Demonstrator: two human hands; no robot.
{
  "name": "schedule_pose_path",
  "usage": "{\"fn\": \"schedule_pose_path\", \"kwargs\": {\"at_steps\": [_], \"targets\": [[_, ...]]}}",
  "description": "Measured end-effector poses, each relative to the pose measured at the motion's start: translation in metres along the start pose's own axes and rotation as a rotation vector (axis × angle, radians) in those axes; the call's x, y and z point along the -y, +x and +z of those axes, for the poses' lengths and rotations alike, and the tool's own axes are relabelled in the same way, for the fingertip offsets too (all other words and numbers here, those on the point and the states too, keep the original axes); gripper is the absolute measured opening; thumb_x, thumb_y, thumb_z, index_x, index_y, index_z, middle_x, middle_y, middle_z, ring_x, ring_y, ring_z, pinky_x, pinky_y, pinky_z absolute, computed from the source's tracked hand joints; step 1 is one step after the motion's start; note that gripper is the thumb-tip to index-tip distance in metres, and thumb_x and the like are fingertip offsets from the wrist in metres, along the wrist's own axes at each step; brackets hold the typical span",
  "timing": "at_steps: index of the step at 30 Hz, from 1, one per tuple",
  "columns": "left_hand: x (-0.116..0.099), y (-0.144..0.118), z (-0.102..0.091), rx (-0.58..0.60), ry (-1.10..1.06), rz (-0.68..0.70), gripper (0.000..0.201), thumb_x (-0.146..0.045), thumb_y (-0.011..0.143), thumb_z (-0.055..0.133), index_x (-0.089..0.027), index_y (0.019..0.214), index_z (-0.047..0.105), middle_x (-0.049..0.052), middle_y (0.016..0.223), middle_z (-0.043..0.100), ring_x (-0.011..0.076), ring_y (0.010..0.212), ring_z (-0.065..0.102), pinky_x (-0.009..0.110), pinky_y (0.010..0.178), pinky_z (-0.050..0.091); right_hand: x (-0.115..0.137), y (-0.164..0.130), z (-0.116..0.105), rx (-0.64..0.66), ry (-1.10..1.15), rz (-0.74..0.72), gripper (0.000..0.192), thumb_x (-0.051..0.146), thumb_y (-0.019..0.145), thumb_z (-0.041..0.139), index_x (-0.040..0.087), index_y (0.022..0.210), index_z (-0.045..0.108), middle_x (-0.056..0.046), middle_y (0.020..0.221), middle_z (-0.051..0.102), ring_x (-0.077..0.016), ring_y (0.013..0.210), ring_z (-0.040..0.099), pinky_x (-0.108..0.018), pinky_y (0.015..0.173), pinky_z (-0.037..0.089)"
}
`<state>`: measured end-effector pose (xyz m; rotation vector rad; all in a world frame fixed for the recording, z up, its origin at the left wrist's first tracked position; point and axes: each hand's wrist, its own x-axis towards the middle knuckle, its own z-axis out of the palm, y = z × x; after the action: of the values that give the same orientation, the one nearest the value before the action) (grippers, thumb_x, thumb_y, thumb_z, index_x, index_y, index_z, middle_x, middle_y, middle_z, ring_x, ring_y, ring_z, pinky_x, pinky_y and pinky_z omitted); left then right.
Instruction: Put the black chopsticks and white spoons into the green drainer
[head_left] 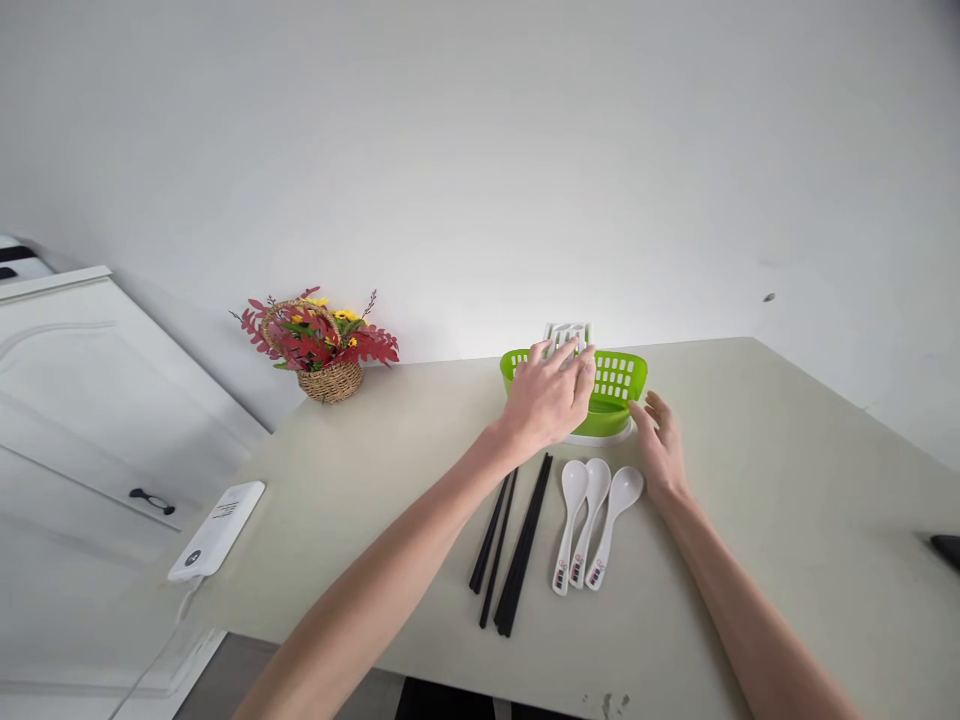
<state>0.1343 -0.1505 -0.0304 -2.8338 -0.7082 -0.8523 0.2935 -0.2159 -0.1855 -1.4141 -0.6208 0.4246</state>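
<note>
Now the left hand [546, 400] stretches over the bright-green oval plastic basket [607, 424] with rectangular holes, which stands on a pale, smooth desk [420, 430] near the wall. The hand's fingers are slightly parted against the white slotted plastic piece [568, 331] at the basket's rear; whether they grip it, I cannot tell. Beside the basket's right end is the right hand [663, 445], its thumb and fingers apart in a loose curve; contact with the rim is unclear. Nearer the person, three white long-handled spoons [574, 480] lie close together, bowls toward the basket. Slim black chopsticks [523, 550] lie left of them, some partly hidden by the left forearm.
</note>
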Motion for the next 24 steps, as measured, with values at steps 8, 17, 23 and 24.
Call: {"fn": "schedule_pose_path", "kwargs": {"at_steps": [8, 17, 23, 24], "targets": [[0.018, -0.020, -0.024, -0.057, -0.175, 0.055, 0.043, -0.032, 0.109, 0.029, -0.025, 0.142, 0.056, 0.005, 0.146, 0.061, 0.0217, 0.139, 0.051, 0.047, 0.118, 0.040, 0.022, -0.009, -0.001, 0.144, 0.054, -0.052, 0.058, 0.054, 0.094, 0.055, 0.026, 0.145, 0.058, -0.005, 0.152, 0.057, -0.0257, 0.142, 0.048, -0.040, 0.119, 0.036], [0.077, -0.133, 0.000, -0.151, -0.373, -0.479, 0.021, -0.034, 0.104, 0.044, -0.021, 0.107, 0.060, 0.003, 0.090, 0.068, 0.0140, 0.071, 0.061, 0.026, 0.068, 0.050, 0.014, -0.004, -0.002, 0.239, -0.016, -0.091, 0.058, 0.060, 0.095, 0.049, 0.030, 0.143, 0.060, -0.003, 0.145, 0.063, -0.0261, 0.145, 0.045, -0.043, 0.120, 0.035], [0.072, -0.159, 0.018, 0.177, -0.453, -0.490, 0.024, -0.045, 0.099, 0.052, -0.022, 0.093, 0.059, -0.005, 0.067, 0.060, 0.0120, 0.059, 0.055, 0.024, 0.061, 0.042, 0.007, -0.004, -0.001, 0.238, -0.029, -0.080, 0.058, 0.062, 0.096, 0.048, 0.033, 0.145, 0.059, -0.002, 0.144, 0.064, -0.0255, 0.138, 0.053, -0.042, 0.116, 0.041], [0.071, -0.159, 0.017, 0.204, -0.440, -0.474, 0.026, -0.047, 0.097, 0.054, -0.022, 0.089, 0.059, -0.005, 0.066, 0.059, 0.0120, 0.058, 0.055, 0.024, 0.061, 0.041, 0.007, -0.005, -0.001, 0.224, -0.031, -0.074, 0.058, 0.061, 0.096, 0.048, 0.033, 0.146, 0.057, -0.002, 0.146, 0.062, -0.0253, 0.140, 0.052, -0.042, 0.117, 0.040]]}}
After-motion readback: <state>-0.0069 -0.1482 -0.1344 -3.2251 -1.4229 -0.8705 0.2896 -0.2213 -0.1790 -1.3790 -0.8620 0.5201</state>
